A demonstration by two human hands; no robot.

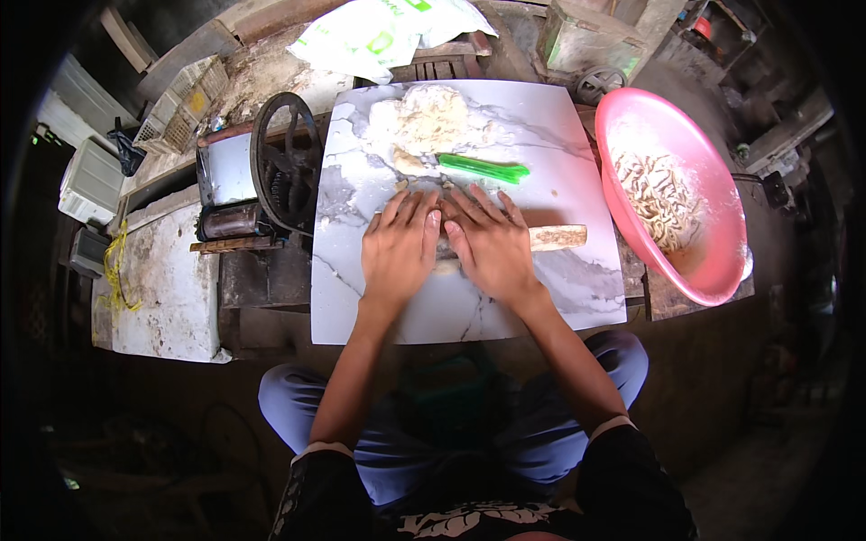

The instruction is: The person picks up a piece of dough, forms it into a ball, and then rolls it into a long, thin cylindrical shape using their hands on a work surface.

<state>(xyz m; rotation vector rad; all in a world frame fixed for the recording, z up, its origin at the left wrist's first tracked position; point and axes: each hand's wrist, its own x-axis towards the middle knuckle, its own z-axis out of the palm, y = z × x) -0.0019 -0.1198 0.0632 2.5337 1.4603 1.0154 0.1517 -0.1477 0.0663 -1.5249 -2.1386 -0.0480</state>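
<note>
Both hands lie flat, side by side, near the middle of a marble-patterned board (568, 291). My left hand (402, 247) and my right hand (492, 243) press palms down over a floured, roller-like piece (558, 237) whose pale end sticks out to the right; whether it is wood or dough I cannot tell. A small strip of dough (446, 267) shows between the wrists. Beyond the fingers are a small dough lump (408, 162), a green plastic tool (484, 168) and a heap of floury dough (433, 120).
A pink plastic basin (710, 169) with floured dough strands (657, 199) stands at the right. To the left is a hand-wheel machine (287, 162) with rollers. A white sack (385, 34) lies behind the board, and a plastic basket (183, 105) sits at the back left.
</note>
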